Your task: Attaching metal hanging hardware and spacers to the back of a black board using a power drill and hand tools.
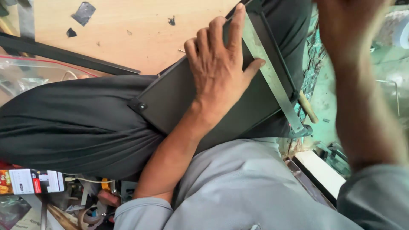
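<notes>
While the left hand (219,70) lies flat with its fingers spread on a dark grey flat metal panel (179,98), its grip is no clasp at all: the palm presses down, the fingertips reach the panel's upper edge and the thumb rests against a thin silver metal strip (272,79) that runs slantwise across the panel's right part. That panel rests tilted on the person's lap, over black cloth trousers (72,119), and a small round fastener sits at its lower left corner. Just beyond the strip's lower end a short wooden handle (307,107) pokes out from behind the panel's right edge. The right hand (347,23) is raised close to the camera at the top right and badly blurred, so I cannot tell whether it is open or closed, or whether it holds anything; only its forearm and a grey sleeve (375,196) are plain. Past the knee, a pale wooden board (128,30) with dark marks fills the upper left. At the lower left lie a small red and white box (32,181) and mixed clutter.
</notes>
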